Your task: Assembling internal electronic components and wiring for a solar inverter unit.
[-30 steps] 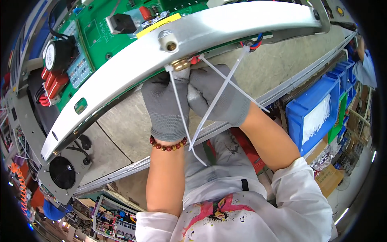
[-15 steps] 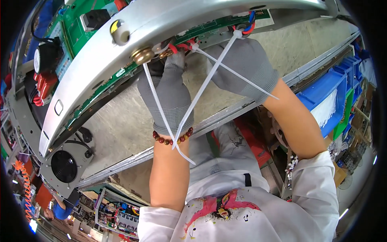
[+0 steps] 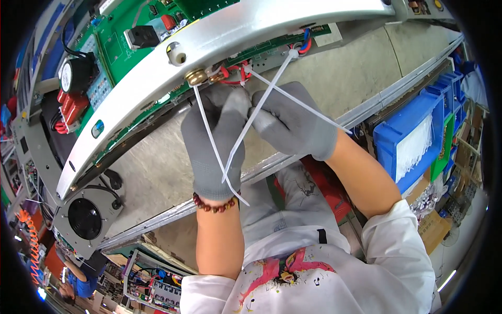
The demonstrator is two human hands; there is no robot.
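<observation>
Both my hands wear grey gloves and meet below the near edge of a curved silver metal frame [image 3: 130,78] holding green circuit boards. My left hand [image 3: 215,138] has its fingers curled, with the thumb up near the right fingertips. My right hand [image 3: 295,123] is closed, its fingertips pinched beside the left thumb; what either holds is hidden. Just above them are looped red wires [image 3: 234,74] and a brass terminal [image 3: 196,77]. Long white cable ties hang with loose tails across my hands: one cable tie [image 3: 265,99] comes from the red and blue wires [image 3: 307,42] at right.
A metal bench top [image 3: 361,68] lies under the frame. On the left stands a black fan on a grey plate [image 3: 85,217]. Blue bins [image 3: 408,141], one with white cable ties, stand at right. A person in blue [image 3: 83,282] is far off at lower left.
My hands have drawn down from the red wires, and the right has come left toward the left hand. The right fingertips now show. The whole view has shifted slightly.
</observation>
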